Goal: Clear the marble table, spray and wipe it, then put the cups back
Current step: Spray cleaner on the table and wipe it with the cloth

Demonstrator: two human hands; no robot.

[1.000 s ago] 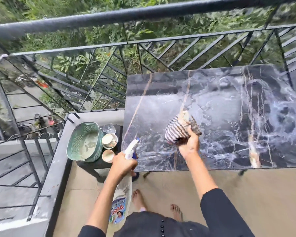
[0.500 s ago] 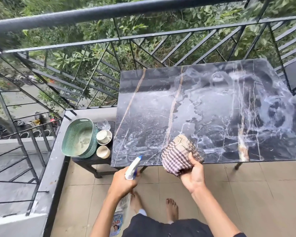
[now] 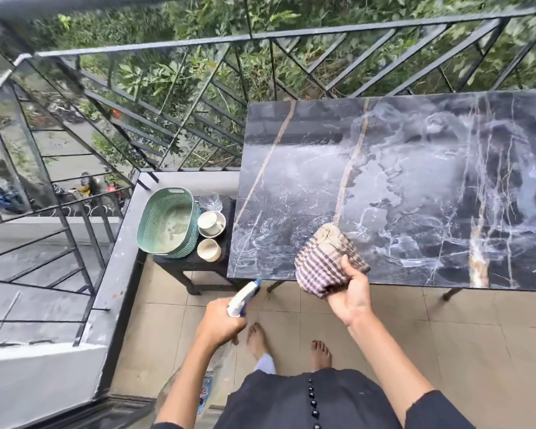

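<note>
The marble table (image 3: pixel 430 187) stands bare of cups. Its dark veined top is glossy and streaked with pale wet-looking smears, so the wiping step looks to be under way. A bunched checked cloth (image 3: pixel 324 260) sits on the table's near edge, toward the near left corner, and part of it overhangs that edge. The right hand (image 3: pixel 350 294) grips the cloth, thumb over the top and fingers curled underneath. The cloth looks soft and limp and should mould to the flat top, so a broad palm-down hold would probably spread it better than this pinched bundle. The left hand (image 3: pixel 218 325) is closed round the neck of a spray bottle (image 3: pixel 243 297), just off the near left corner. The nozzle points up at the table and the body hangs below the fist. Two pale cups (image 3: pixel 211 223) wait on a small dark side table (image 3: pixel 198 266) beside the marble table's left edge, next to a green basket (image 3: pixel 167 224) and something clear and crumpled (image 3: pixel 211 202). The cups look light and breakable, and each is best lifted round its body, one at a time, onto what may be a slippery top.
</note>
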